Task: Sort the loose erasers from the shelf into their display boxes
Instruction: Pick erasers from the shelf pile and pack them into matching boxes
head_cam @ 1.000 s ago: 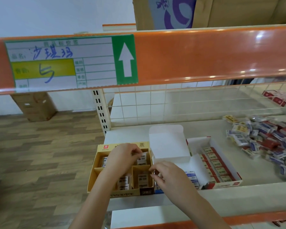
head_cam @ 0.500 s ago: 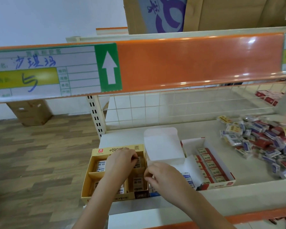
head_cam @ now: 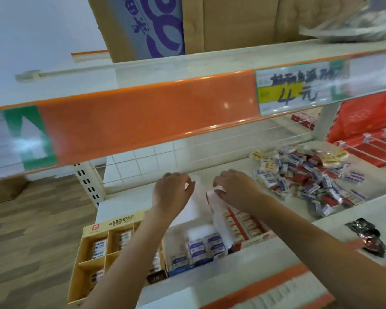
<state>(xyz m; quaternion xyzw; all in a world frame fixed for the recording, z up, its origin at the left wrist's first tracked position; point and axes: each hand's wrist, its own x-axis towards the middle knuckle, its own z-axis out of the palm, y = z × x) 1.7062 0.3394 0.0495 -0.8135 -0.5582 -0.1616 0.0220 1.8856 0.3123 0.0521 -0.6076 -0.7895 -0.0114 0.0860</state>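
Three open display boxes stand at the shelf's front: a yellow divided box, a blue-and-white box and a red box, each holding wrapped erasers. A pile of loose erasers lies to the right. Both hands are raised behind the boxes. My left hand has curled fingers on the top edge of the middle box's upright white lid. Beside it, my right hand pinches the top of the red-edged white flap of the red box. The view is blurred.
An orange price rail of the upper shelf hangs just above the hands, with cardboard cartons on top. A wire fence backs the shelf. Red packages lie far right. A dark crumpled wrapper sits on the front ledge.
Both hands left the yellow box and rose toward the back, to the upright lids of the middle and red boxes. The view swung to the right and downward.
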